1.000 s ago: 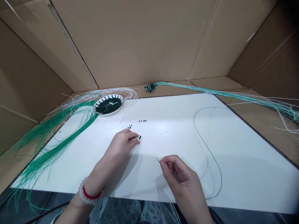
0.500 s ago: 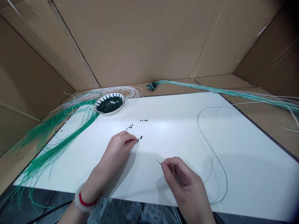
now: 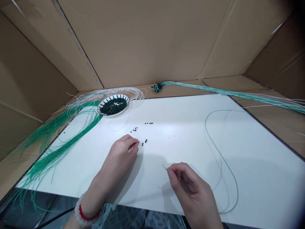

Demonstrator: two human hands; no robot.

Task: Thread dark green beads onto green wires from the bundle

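Observation:
My left hand (image 3: 121, 156) rests on the white board (image 3: 190, 136) with its fingers curled together, close beside a small group of dark green beads (image 3: 144, 142). Nothing shows clearly between those fingers. My right hand (image 3: 189, 186) pinches a thin needle (image 3: 164, 167), whose tip points up and left, away from the beads. A fine green thread (image 3: 221, 157) curves in a long loop across the board on the right; its link to the needle is hidden. Other small beads (image 3: 134, 129) lie scattered farther up the board.
A patterned plate (image 3: 127, 103) heaped with dark beads stands at the far left corner of the board. Bundles of green cords (image 3: 54, 156) and white cords (image 3: 114, 91) spread to the left; a knotted strand bundle (image 3: 157, 87) runs right. Cardboard walls (image 3: 152, 41) surround the board.
My left fingertips have drawn back slightly from the nearby beads. The right hand still holds the needle, and the whole view has drifted a little.

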